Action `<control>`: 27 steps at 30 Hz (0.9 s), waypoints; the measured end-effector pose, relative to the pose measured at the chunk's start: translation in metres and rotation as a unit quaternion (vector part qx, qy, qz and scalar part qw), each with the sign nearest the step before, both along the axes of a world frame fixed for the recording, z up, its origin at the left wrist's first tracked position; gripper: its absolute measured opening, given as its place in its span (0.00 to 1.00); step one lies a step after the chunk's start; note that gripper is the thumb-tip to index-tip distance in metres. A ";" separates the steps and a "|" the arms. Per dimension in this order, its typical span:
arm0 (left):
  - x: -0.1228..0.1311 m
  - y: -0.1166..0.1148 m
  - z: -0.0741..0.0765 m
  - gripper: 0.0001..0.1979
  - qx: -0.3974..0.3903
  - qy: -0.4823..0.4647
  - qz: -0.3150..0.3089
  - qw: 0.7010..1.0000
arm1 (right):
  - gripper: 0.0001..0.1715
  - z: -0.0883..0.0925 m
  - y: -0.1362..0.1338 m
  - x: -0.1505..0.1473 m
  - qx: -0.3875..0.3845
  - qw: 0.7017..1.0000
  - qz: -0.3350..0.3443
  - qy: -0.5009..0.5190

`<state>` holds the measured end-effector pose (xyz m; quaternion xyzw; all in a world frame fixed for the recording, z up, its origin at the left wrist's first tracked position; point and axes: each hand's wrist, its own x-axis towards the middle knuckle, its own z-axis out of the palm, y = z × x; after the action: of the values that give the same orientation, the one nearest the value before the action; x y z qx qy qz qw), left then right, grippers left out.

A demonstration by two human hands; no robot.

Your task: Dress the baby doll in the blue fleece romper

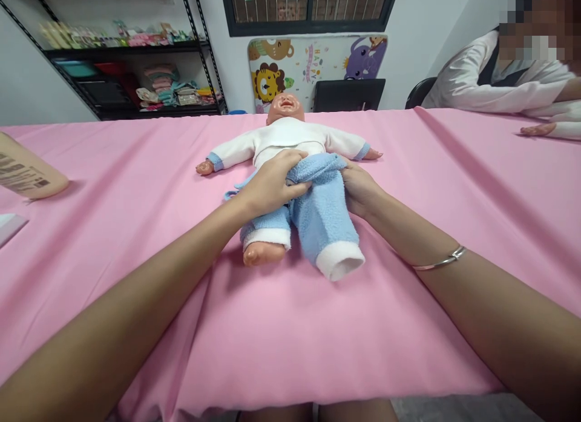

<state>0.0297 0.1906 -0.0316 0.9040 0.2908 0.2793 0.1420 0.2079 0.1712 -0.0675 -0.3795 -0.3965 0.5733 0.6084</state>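
Observation:
A baby doll (285, 109) lies on its back on the pink cloth, head away from me, arms spread, in a white top (295, 133) with blue cuffs. Light blue fleece trousers (323, 213) with white cuffs are partly on it. At the left leg of the trousers the doll's foot (264, 253) sticks out; the right cuff shows an opening with no foot visible. My left hand (275, 183) is closed on the bunched waistband near the doll's middle. On the other side my right hand (361, 184) grips the waistband's right edge, its fingertips partly hidden behind the fabric.
A beige bottle (31, 171) lies at the left, near a pale flat object (11, 228). At the far right a person in a white sleeve (472, 77) rests their arms on the pink-covered table (454, 186). Behind stand a black shelf (131, 52) and a dark screen (348, 95).

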 end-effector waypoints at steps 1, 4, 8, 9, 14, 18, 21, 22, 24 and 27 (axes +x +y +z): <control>0.001 0.001 -0.001 0.18 0.013 -0.003 0.010 1.000 | 0.15 0.001 -0.001 0.001 -0.002 1.000 0.003 -0.010; 0.002 0.000 -0.005 0.16 0.039 -0.007 0.063 0.997 | 0.13 0.001 -0.002 0.003 -0.013 0.998 0.013 -0.054; 0.002 -0.001 -0.005 0.10 0.036 -0.043 0.139 0.989 | 0.14 0.001 -0.003 0.008 -0.029 0.992 0.055 -0.108; 0.002 -0.001 -0.005 0.10 0.033 -0.051 0.149 0.987 | 0.15 0.002 -0.003 0.010 -0.026 0.991 0.074 -0.112; 0.003 -0.001 -0.006 0.11 0.028 -0.068 0.165 0.984 | 0.27 0.006 -0.006 0.026 0.010 0.972 0.207 -0.109; 0.001 -0.002 -0.007 0.09 0.037 -0.068 0.178 0.981 | 0.36 0.005 -0.005 0.029 0.025 0.966 0.227 -0.119; -0.001 -0.004 -0.004 0.12 0.032 -0.051 0.176 0.983 | 0.35 0.000 -0.002 0.024 0.038 0.974 0.183 -0.128; -0.001 -0.005 -0.004 0.14 0.028 -0.043 0.165 0.985 | 0.34 -0.002 -0.001 0.022 0.049 0.977 0.161 -0.132; -0.001 -0.005 -0.003 0.17 0.019 -0.031 0.129 0.991 | 0.30 -0.005 0.001 0.019 0.071 0.981 0.113 -0.141; 0.001 -0.003 -0.003 0.19 0.014 -0.031 0.076 0.996 | 0.23 -0.011 0.004 0.014 0.093 0.982 0.042 -0.157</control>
<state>0.0304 0.1875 -0.0343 0.8719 0.3503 0.3217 0.1163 0.2218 0.1752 -0.0780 -0.3895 -0.5544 0.4921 0.5465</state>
